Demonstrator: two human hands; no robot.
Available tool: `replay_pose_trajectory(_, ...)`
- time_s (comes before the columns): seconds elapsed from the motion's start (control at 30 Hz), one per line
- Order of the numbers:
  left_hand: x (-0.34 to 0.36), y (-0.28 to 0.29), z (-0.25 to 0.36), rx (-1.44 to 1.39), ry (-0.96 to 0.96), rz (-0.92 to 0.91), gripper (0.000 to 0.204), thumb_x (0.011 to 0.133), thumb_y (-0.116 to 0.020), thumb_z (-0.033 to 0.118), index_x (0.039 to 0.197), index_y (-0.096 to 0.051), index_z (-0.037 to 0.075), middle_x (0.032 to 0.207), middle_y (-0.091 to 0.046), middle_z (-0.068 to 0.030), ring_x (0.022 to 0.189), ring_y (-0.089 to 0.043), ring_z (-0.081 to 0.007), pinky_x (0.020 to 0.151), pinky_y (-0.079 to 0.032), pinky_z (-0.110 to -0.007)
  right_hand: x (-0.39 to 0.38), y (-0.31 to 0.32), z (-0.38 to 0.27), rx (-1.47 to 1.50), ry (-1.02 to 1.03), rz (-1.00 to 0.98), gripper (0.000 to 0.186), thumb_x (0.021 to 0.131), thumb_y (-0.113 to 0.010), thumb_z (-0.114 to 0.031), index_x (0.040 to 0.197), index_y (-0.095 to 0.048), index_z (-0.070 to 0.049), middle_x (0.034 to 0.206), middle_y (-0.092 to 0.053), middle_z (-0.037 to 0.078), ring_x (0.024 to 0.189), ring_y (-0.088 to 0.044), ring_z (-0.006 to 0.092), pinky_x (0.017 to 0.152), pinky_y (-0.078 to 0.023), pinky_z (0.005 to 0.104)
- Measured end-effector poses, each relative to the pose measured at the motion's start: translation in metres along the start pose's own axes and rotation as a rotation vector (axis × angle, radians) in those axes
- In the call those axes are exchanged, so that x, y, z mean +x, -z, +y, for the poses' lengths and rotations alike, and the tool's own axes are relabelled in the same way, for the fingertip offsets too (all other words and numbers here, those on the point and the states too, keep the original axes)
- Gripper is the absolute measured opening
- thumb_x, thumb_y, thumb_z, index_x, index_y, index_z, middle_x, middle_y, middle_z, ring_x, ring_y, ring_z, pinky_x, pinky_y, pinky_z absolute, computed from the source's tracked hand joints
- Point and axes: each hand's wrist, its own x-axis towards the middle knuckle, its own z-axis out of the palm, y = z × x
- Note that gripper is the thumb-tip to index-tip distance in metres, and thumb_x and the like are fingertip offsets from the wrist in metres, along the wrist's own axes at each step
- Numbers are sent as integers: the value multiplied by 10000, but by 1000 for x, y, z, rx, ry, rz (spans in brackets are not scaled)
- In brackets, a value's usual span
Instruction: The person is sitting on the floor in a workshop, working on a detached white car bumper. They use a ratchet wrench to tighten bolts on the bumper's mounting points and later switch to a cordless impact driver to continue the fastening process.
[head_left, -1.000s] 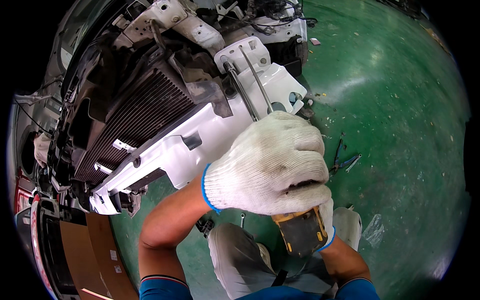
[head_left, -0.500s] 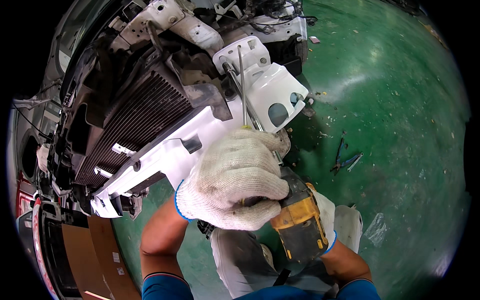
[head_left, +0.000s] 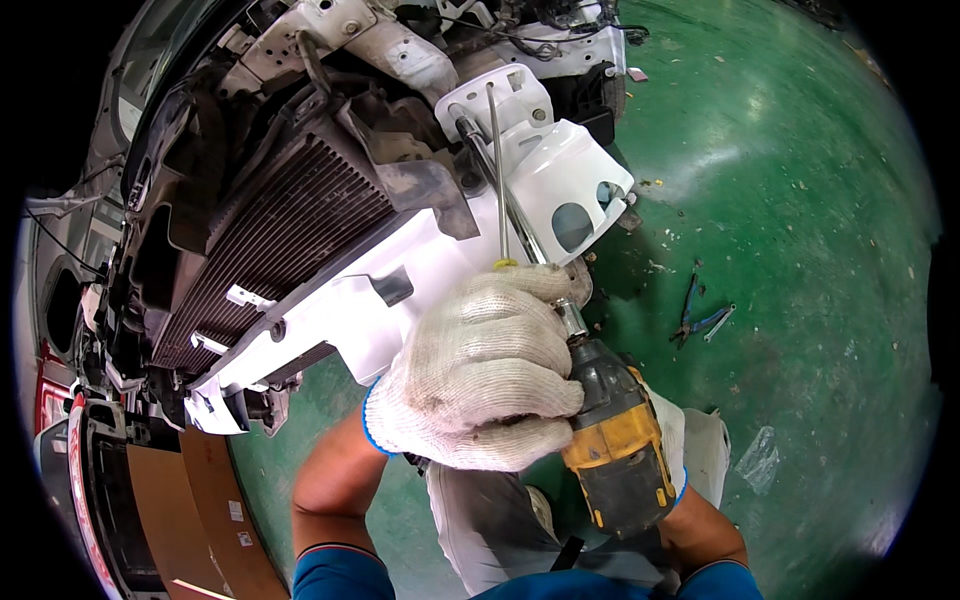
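Left hand: your gloved left hand (head_left: 480, 375) is closed over the front of the yellow drill (head_left: 615, 440).
Right hand: your right hand (head_left: 672, 450) is behind the drill; grip unclear.
Drill: its long bit reaches into the white bracket (head_left: 555, 180).
Pliers: the pliers (head_left: 695, 315) lie on the green floor (head_left: 800, 200), right of the drill.

Glossy green workshop floor (head_left: 800, 180). Lying on it at right: blue-handled pliers (head_left: 692, 310) just beside a small wrench (head_left: 718, 322); nearer, a clear plastic scrap (head_left: 758, 460). Near left: brown cardboard (head_left: 175, 510).
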Motion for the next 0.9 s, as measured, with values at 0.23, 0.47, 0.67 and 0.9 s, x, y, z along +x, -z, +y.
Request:
replay_pose_trajectory(0.23,-8,-6,-5,-28,21,28,259,739,-865,152,928,-710,65,881,-652,-81,884,-667,-303,979,-534,-524,-7,14,39,-217,159,10,528,1102,-356,-327,1509,-454,-5,1399,-610,162,1234,-643,274,1081,-526,446)
replay_pose_trajectory(0.47,-16,-20,-2,135,25,44,286,715,-859,193,914,-671,111,876,-626,-60,831,-645,-288,961,-519,-561,-4,10,27,254,-24,23,564,1094,-338,-363,1516,-446,-4,1407,-604,161,1240,-638,275,1085,-517,435)
replay_pose_trajectory(0.67,-27,-5,-6,171,9,-147,395,659,-822,133,1024,-674,101,976,-627,-59,951,-646,-286,1044,-519,-583,2,13,33,643,-24,-76,498,1105,-376,-256,1515,-444,19,1392,-615,146,1220,-640,233,1063,-529,386)
replay_pose_trajectory(0.9,-33,-4,1,275,18,-76,340,703,-803,104,1019,-678,112,966,-636,-58,938,-652,-288,1019,-530,-572,0,13,27,107,50,33,485,1099,-427,-232,1494,-480,44,1354,-647,132,1166,-664,198,1037,-538,351)
